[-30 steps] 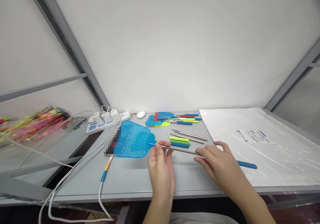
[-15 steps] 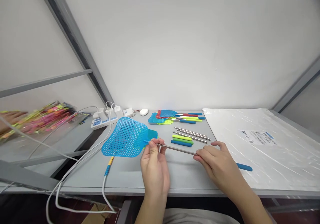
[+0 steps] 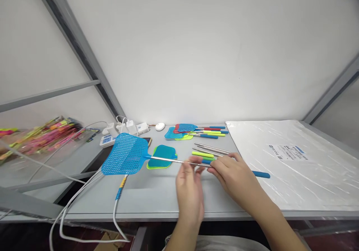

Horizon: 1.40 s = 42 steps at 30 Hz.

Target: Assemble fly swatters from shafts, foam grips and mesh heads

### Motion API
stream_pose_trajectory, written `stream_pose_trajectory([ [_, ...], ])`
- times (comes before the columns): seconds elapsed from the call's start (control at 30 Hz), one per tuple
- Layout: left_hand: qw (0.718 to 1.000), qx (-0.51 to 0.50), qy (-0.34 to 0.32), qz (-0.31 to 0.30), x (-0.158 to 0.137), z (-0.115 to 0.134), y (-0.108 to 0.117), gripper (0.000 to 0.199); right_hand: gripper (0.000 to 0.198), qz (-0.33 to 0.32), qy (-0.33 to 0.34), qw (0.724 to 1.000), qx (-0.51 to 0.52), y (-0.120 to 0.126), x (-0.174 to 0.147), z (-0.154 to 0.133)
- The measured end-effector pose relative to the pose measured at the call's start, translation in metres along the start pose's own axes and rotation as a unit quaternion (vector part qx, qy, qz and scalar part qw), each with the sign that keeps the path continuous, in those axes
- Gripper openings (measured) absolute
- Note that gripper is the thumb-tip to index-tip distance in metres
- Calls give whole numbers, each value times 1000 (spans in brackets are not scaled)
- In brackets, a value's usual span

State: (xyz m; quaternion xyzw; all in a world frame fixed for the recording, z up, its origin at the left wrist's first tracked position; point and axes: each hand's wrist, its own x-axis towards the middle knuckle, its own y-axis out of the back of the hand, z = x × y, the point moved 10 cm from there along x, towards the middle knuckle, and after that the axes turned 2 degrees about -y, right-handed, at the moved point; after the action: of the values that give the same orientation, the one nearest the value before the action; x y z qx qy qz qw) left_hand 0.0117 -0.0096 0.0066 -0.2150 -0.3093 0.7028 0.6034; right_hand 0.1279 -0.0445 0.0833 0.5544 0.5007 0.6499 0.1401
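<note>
In the head view I hold a fly swatter with a blue mesh head (image 3: 126, 154) and a thin metal rod (image 3: 165, 159), lying nearly level above the table. My left hand (image 3: 190, 185) pinches the rod around its middle, fingers closed. Close beside it, my right hand (image 3: 237, 178) is closed on the same swatter farther right. The blue handle (image 3: 261, 174) sticks out beyond the right hand. Behind the rod lie loose teal and lime swatter heads (image 3: 161, 156). Past my hands are a yellow grip (image 3: 202, 154), green and blue grips, and several metal rods (image 3: 211, 148).
A pile of swatters (image 3: 186, 127) lies near the wall. At right is a flat white wrapped package (image 3: 280, 183) with a label. A power strip (image 3: 106, 140), white cables (image 3: 64, 221) and a phone partly hidden by the mesh are at left. Colourful bagged goods (image 3: 47, 139) lie far left.
My left hand has slid right along the rod, close to my right hand. The swatter and my right hand have shifted left, uncovering the loose teal and lime heads.
</note>
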Motion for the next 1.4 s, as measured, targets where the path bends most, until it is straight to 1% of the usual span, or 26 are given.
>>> stream_pose_trajectory([
  [0.03,999,13,17,-27,-5,-9,-7,30,27,-6,4,1000,6,-2,3,-2],
  [0.07,999,20,19,-35,-8,-13,-10,29,28,-12,9,1000,12,-4,5,-4],
  [0.13,999,24,2,-27,-9,-11,-10,26,29,-20,16,999,22,-9,10,-8],
  [0.3,999,-10,-48,18,6,18,3,24,32,-23,17,999,15,-22,18,-10],
  [0.4,995,-33,-74,52,15,38,15,24,34,-20,17,1000,2,-21,16,-6],
  [0.47,993,-50,-82,63,20,49,21,25,35,-26,19,999,-8,-15,11,0],
  [0.53,992,-68,-85,59,26,59,25,25,35,-35,20,999,-18,-8,3,8],
  [0.6,989,-88,-102,55,32,72,30,25,33,-39,17,999,-29,0,-6,21],
  [0.7,982,-120,-130,73,43,92,43,26,31,-43,13,998,-47,9,-22,43],
  [0.83,977,-150,-117,101,58,106,59,29,29,-57,12,995,-85,15,-48,74],
  [1.0,967,-182,-139,110,70,127,71,33,31,-53,6,988,-144,26,-79,114],
  [1.07,970,-173,-135,105,74,125,69,32,33,-48,-8,986,-158,31,-88,130],
  [1.1,973,-165,-128,100,75,119,65,31,33,-43,-19,985,-164,33,-90,137],
  [1.2,981,-141,-87,103,72,88,52,33,32,-19,-56,983,-174,39,-91,150],
  [1.23,983,-132,-68,107,68,75,47,33,31,-12,-62,983,-173,39,-88,149],
  [1.3,989,-108,-32,101,59,49,34,30,28,-6,-60,984,-167,37,-80,137],
  [1.4,997,-70,3,41,43,24,7,29,22,-5,-34,986,-160,28,-62,108],
])
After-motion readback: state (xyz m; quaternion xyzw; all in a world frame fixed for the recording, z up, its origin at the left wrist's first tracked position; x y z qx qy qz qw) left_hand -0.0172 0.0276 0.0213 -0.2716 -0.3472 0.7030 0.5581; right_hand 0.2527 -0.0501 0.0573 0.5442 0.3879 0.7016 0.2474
